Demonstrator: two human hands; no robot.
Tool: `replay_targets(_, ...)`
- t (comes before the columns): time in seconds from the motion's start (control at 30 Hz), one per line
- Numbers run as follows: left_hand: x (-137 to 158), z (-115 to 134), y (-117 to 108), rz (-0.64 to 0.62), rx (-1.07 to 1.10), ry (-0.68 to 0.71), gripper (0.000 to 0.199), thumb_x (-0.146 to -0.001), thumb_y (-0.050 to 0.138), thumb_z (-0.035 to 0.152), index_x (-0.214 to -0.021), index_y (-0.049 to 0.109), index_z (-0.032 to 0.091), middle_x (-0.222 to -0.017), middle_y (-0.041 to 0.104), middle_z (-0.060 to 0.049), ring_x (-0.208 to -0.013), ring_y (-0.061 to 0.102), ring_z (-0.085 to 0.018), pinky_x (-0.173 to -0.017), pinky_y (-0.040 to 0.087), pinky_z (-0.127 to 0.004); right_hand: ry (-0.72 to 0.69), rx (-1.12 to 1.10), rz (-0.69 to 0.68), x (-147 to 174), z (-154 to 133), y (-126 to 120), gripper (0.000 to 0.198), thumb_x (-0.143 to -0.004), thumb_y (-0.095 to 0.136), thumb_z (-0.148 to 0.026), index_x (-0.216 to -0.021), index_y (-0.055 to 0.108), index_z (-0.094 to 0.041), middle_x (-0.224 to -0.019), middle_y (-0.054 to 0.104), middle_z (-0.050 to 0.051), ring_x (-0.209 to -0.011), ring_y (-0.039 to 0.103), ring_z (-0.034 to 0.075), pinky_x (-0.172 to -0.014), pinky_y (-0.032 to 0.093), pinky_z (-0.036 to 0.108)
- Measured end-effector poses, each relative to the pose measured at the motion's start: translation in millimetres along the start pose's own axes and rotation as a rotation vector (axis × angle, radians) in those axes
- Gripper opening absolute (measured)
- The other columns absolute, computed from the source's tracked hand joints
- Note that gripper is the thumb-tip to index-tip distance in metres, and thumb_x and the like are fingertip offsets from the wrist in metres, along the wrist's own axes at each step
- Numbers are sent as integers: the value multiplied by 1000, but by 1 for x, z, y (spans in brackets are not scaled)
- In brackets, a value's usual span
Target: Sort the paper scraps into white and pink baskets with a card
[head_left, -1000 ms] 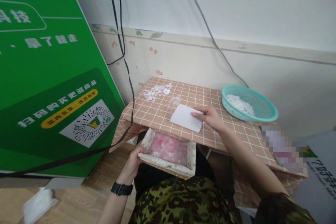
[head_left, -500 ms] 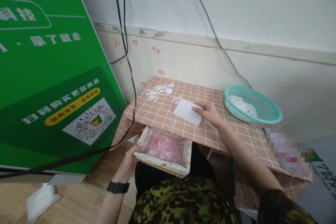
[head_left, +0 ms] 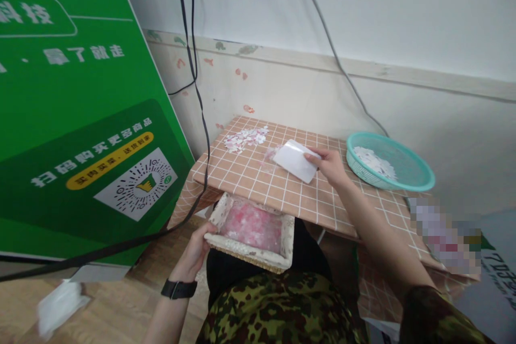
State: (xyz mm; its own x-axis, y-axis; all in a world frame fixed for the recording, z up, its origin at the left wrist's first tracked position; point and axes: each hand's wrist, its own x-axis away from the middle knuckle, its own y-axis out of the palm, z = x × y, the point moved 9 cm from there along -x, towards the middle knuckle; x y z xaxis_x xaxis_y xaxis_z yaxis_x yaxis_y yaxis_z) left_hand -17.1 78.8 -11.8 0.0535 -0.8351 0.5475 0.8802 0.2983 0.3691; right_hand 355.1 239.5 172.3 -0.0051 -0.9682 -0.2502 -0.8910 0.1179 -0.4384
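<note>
My left hand (head_left: 198,247) grips the left side of a cloth-lined woven basket (head_left: 252,254) below the table's front edge. Pink and white material (head_left: 252,226) lies inside the basket. In my right hand (head_left: 328,164) is a white card (head_left: 297,160), pinched at its right edge and tilted over the table. Just left of the card a small patch of pinkish bits (head_left: 269,157) rests on the checked cloth. Farther back at the left lies a heap of small white and pink pieces (head_left: 245,138).
A turquoise plastic sieve basket (head_left: 415,174) holding white pieces stands on the table (head_left: 258,177) at the right. Black cables (head_left: 197,91) hang at the left, before a green panel (head_left: 121,86). On the floor lies a white bag (head_left: 60,306).
My right hand has lifted the card slightly back and to the right, showing more of its glossy face. The left hand and the woven basket have stayed in place.
</note>
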Motion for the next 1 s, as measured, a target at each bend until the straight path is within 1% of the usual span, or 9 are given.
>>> replay_targets(0.07, -2, 0, -1, -5, -8, 6, 7, -62, 60, 19, -57, 64, 16, -52, 61, 1, -50, 51, -14, -51, 39, -27, 10, 94, 107, -17, 17, -20, 45, -74, 64, -43, -108, 70, -14, -97, 72, 11, -80, 66, 26, -60, 51, 33)
replay_targets(0.13, -4, 0, -3, -2, -24, 21, 6, -61, 60, 18, -60, 65, 15, -53, 61, 1, -50, 50, -14, -50, 38, -26, 28, 133, 124, -25, 28, -25, 45, -72, 65, -42, -105, 71, -12, -92, 73, 11, -77, 66, 26, -57, 50, 31)
replay_targets(0.2, -6, 3, -5, 8, -36, 46, 6, -61, 61, 18, -63, 66, 14, -55, 62, 1, -50, 50, -14, -50, 37, -26, 40, 100, 58, -23, 32, -14, 45, -72, 65, -42, -103, 72, -11, -86, 73, 9, -70, 65, 23, -54, 48, 28)
replay_targets(0.37, -4, 7, -10, 57, -28, 51, 9, -58, 64, 19, -65, 66, 14, -55, 62, 1, -50, 50, -14, -49, 37, -26, 48, -40, -231, -2, 16, 29, 42, -71, 68, -45, -100, 73, -15, -82, 71, 6, -62, 60, 16, -49, 42, 23)
replay_targets(0.6, 1, 16, -8, 70, -4, 102, 4, -56, 62, 16, -59, 65, 14, -55, 62, 1, -52, 52, -14, -52, 40, -25, 99, -102, -182, 3, 12, 34, 44, -71, 68, -45, -101, 73, -13, -82, 71, 7, -62, 59, 16, -49, 42, 24)
replay_targets(0.8, -1, 12, -8, 64, -23, 78, 4, -59, 63, 18, -56, 63, 15, -52, 61, 1, -51, 52, -14, -53, 41, -26, 32, -92, -454, 45, -19, 78, 43, -76, 64, -47, -103, 72, -15, -88, 72, 7, -67, 61, 17, -53, 46, 25)
replay_targets(0.9, 0, 11, -8, 50, -28, 70, 5, -60, 62, 19, -58, 64, 15, -53, 61, 1, -51, 52, -14, -52, 40, -26, 4, -88, -566, 56, -32, 85, 40, -75, 66, -45, -104, 72, -17, -92, 72, 6, -73, 63, 18, -60, 49, 26)
replay_targets(0.93, 0, 10, -8, 48, -30, 69, 5, -61, 62, 19, -59, 64, 15, -53, 61, 1, -51, 51, -14, -53, 40, -26, 7, -102, -545, 52, -34, 81, 40, -75, 67, -44, -103, 72, -17, -93, 72, 6, -74, 63, 18, -61, 49, 27)
replay_targets(1.0, 0, 11, -9, 53, -32, 76, 4, -60, 62, 19, -58, 63, 16, -53, 60, 2, -51, 51, -13, -52, 39, -26, 17, -130, -396, 34, -32, 63, 41, -74, 67, -44, -103, 72, -16, -93, 72, 7, -74, 63, 19, -61, 50, 28)
